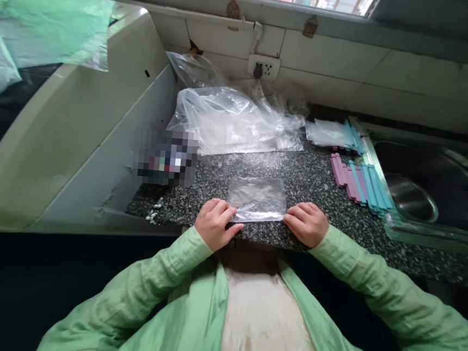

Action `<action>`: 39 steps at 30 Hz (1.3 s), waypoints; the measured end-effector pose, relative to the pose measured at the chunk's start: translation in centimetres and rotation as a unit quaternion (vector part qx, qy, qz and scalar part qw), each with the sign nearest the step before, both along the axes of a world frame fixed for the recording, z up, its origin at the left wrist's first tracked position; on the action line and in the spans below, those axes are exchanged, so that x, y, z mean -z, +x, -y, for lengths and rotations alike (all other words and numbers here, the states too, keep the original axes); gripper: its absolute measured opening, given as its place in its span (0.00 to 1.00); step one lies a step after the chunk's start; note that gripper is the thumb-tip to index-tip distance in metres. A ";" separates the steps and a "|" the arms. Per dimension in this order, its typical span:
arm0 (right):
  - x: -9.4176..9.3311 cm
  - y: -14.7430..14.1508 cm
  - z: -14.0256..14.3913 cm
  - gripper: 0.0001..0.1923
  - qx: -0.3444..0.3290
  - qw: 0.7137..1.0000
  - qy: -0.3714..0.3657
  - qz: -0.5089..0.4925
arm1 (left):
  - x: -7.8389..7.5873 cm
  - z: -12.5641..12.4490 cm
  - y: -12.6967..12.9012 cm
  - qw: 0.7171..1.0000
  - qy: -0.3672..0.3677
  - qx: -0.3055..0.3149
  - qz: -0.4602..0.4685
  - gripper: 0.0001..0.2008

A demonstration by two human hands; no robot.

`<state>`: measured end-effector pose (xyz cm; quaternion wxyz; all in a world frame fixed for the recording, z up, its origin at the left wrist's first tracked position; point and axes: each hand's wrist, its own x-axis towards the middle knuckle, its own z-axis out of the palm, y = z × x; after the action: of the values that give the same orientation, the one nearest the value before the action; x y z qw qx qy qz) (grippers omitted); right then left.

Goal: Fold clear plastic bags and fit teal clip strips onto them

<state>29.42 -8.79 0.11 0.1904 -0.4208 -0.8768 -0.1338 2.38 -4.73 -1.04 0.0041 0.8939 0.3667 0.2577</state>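
A small clear plastic bag (257, 196) lies flat near the front edge of the speckled countertop (311, 174). At its lower left corner is my left hand (217, 220), fingers curled on the film and thumb reaching out below it. My right hand (307, 224) has its fingers together at the lower right corner, closed on the bag's edge. The undersides of both hands are hidden.
Large crumpled clear plastic bags (230, 120) lie against the wall. To the right are pink sealing clips (350, 180), blue sealing clips (374, 188), a stack of small packets (328, 133) and a sink (455, 178). A white appliance (110, 132) borders the left side.
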 end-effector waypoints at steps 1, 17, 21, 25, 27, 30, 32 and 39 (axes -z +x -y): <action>-0.1 0.0 -0.1 0.08 -0.004 1.000 0.002 -0.003 | -0.1 0.0 0.1 1.000 0.007 0.001 0.005 0.17; -5.3 -0.9 -1.4 0.04 -0.005 0.994 0.009 -0.109 | -4.0 -2.0 1.6 0.995 -0.016 0.070 0.072 0.14; -7.8 -1.0 -2.7 0.04 -0.025 0.991 -0.026 -0.128 | -5.8 -3.5 2.3 0.990 -0.063 0.083 0.100 0.09; -9.6 -0.6 -3.9 0.04 -0.020 0.983 -0.038 -0.180 | -7.2 -5.5 2.6 0.972 -0.137 0.105 0.162 0.08; -9.9 -0.2 -4.6 0.04 -0.017 0.977 -0.031 -0.210 | -7.4 -6.4 2.7 0.957 -0.172 0.128 0.197 0.08; -9.7 0.6 -5.5 0.05 -0.003 0.968 -0.028 -0.251 | -7.3 -7.3 3.2 0.936 -0.210 0.140 0.247 0.09; -9.2 1.0 -6.1 0.05 0.002 0.962 -0.029 -0.270 | -7.1 -7.7 3.7 0.925 -0.222 0.132 0.280 0.11; -8.2 2.1 -7.7 0.04 0.000 0.944 -0.020 -0.328 | -6.5 -9.2 5.9 0.902 -0.243 0.132 0.332 0.16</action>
<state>31.55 -1.08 8.27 0.4593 -0.4454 -0.7680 0.0289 8.28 4.51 5.42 0.3766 0.7683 0.2737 0.4394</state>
